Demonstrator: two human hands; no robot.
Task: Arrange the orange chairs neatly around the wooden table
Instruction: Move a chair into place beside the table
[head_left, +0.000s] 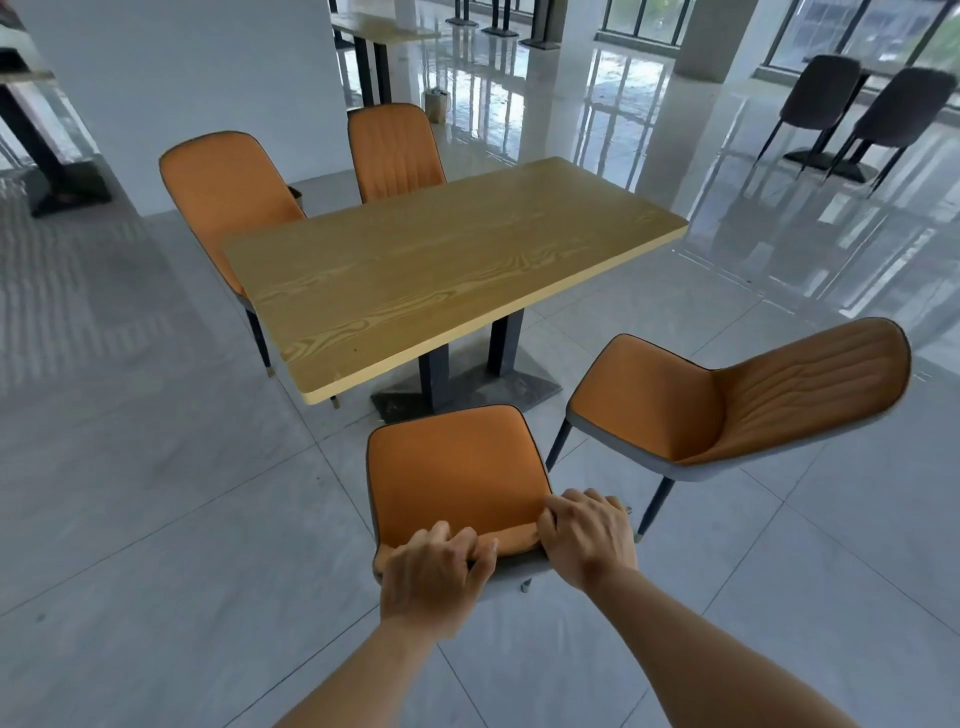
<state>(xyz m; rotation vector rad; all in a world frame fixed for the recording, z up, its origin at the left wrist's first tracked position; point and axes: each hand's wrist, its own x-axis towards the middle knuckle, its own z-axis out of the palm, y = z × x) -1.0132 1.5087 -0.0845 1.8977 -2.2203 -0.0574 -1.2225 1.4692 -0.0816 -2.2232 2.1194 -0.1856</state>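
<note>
Four orange chairs on the tiled floor (156, 519), one wooden table (441, 260) in the middle on a dark pedestal base (467, 384). Both hands are on the near chair (457, 467): left hand (434, 582) and right hand (589, 535) each have fingers curled over the top edge of its backrest, gripping it, left hand toward the left end, right hand at the right end. The near chair faces the table's near long edge, close to the near corner; its seat front stops short of the tabletop, with bare floor and the base showing between. The right chair (727, 400) stands just beside it, turned at an angle, ribbed backrest leaning away to the right, seat well clear of the table's long edge (not tucked in at all). The far-left chair (223, 192) sits at the table's left corner, its lower part hidden behind the tabletop, legs showing below the short edge. The far chair (392, 148) is at the far long edge, ribbed backrest facing the camera, seat hidden by the tabletop. Background: white pillar (182, 78), another wooden table (382, 26), two dark chairs (821, 98) by the windows at top right.
</note>
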